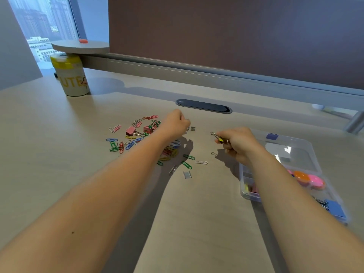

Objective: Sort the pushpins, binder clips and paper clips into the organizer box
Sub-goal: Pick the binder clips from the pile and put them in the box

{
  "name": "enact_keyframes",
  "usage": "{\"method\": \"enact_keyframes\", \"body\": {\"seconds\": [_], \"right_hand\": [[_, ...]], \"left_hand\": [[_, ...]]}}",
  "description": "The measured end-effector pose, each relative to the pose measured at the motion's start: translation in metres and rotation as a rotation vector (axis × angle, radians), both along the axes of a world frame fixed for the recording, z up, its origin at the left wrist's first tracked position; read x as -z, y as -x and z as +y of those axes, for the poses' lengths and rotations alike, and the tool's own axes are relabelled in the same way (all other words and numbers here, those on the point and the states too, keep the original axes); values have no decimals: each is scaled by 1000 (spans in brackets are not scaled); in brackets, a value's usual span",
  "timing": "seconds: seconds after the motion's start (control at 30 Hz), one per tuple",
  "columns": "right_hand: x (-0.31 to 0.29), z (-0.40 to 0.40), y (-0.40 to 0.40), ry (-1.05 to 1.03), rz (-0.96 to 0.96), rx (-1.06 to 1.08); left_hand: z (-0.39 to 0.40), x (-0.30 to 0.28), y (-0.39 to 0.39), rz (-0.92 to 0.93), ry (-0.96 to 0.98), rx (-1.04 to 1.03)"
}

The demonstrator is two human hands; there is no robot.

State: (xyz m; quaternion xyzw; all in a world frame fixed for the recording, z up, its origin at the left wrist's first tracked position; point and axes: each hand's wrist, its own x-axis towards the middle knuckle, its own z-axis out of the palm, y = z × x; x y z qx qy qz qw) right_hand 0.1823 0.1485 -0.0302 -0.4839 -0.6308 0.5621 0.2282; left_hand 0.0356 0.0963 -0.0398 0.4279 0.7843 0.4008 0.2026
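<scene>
Coloured paper clips [120,143] lie scattered left of centre on the desk, with pink binder clips [130,131] among them. My left hand [174,123] hovers over the far side of the pile with its fingers curled. The fingertips are blurred, so I cannot tell if they hold anything. My right hand [239,142] pinches a small yellow-and-black binder clip [218,137] above the desk, just left of the organizer box [251,197]. The clear box stands at the right with its lid [293,154] open. It holds orange and pink round pieces [308,179] and blue binder clips [335,208].
Short staple strips [187,174] and a second strip [193,128] lie near the pile. A white and yellow cup [71,79] stands at the back left under a round shelf [80,46]. A dark cable slot [203,106] sits beyond my hands, before the partition wall.
</scene>
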Motion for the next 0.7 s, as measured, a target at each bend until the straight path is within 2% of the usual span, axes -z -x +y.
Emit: {"method": "enact_keyframes", "body": {"seconds": [0.2, 0.3, 0.43, 0.7], "right_hand": [[0, -20, 21, 162, 80, 40], [1, -31, 30, 188, 105, 42], [3, -43, 36, 155, 65, 20], [-7, -58, -4, 65, 18, 83]], "left_hand": [[-45, -13, 34, -232, -114, -109], [-70, -18, 44, -220, -68, -98], [-97, -16, 53, -211, 48, -120], [-112, -18, 11, -362, 97, -63]]}}
